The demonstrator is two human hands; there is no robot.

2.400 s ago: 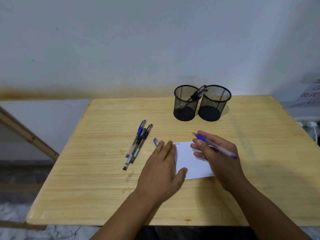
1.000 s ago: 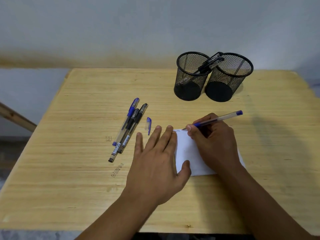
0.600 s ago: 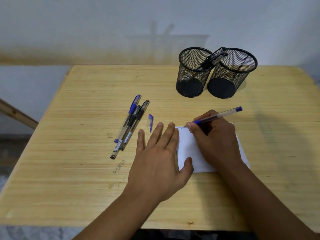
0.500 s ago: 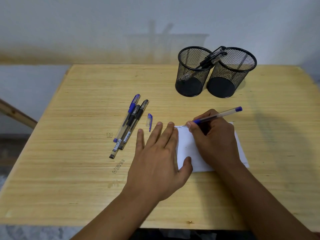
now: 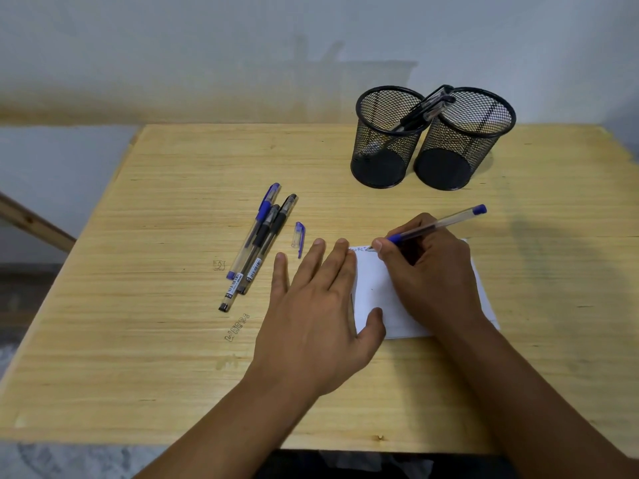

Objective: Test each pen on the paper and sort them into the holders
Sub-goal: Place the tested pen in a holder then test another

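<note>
At frame centre, left hand (image 5: pixel 316 312) still lay flat on paper (image 5: pixel 375 292); right hand (image 5: pixel 428 271) pinched blue pen (image 5: pixel 437 224), whose tip had reached the paper's top edge, testing underway.

Single head cam, close above table (image 5: pixel 145 340), angled fwd and down.

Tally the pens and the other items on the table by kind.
Pens on the table: 3
Pen in the right hand: 1
Pens in the left holder: at least 2, exact count unclear
Mesh holders: 2
Loose cap: 1
Paper: 1
Total: at least 10
</note>
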